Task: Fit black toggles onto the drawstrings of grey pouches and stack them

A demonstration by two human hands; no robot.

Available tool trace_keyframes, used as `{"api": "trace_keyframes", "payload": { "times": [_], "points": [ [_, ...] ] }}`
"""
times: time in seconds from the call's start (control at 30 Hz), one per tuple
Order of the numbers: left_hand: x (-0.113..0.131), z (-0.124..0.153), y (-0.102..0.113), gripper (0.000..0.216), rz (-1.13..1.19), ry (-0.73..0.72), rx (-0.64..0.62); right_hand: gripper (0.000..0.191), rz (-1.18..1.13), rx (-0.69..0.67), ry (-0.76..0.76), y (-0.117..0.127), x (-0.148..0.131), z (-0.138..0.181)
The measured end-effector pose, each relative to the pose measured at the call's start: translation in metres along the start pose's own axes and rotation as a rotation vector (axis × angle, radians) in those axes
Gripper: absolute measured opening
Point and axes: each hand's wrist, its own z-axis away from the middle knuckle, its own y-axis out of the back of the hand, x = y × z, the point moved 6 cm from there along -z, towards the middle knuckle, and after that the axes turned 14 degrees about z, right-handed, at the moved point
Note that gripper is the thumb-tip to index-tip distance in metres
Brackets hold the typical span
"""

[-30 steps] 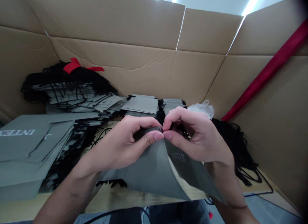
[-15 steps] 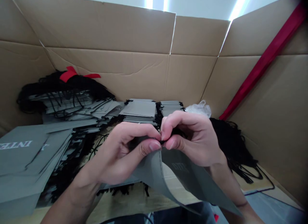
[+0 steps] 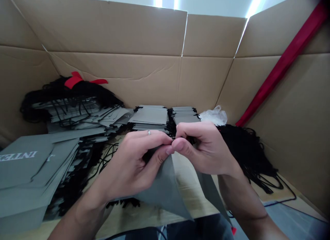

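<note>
Left hand [image 3: 134, 161] and right hand [image 3: 206, 152] meet thumb to thumb above the table edge [image 3: 144, 217], each pinching the top rim of a grey paper bag [image 3: 165, 188], likely to steady the rim where a black cord [image 3: 177, 138] passes. The bag hangs open below them. Stacks of flat grey bags [image 3: 151, 116] lie behind; loose black cords [image 3: 247, 154] lie right, within reach.
</note>
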Motion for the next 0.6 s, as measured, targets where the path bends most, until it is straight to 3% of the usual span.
{"api": "trace_keyframes", "payload": {
  "times": [0.6],
  "points": [
    [-0.003,0.003,0.003,0.027,0.182,0.022,0.051,0.058,-0.461,-0.093,-0.09,-0.017,0.008,-0.008]
  ]
}}
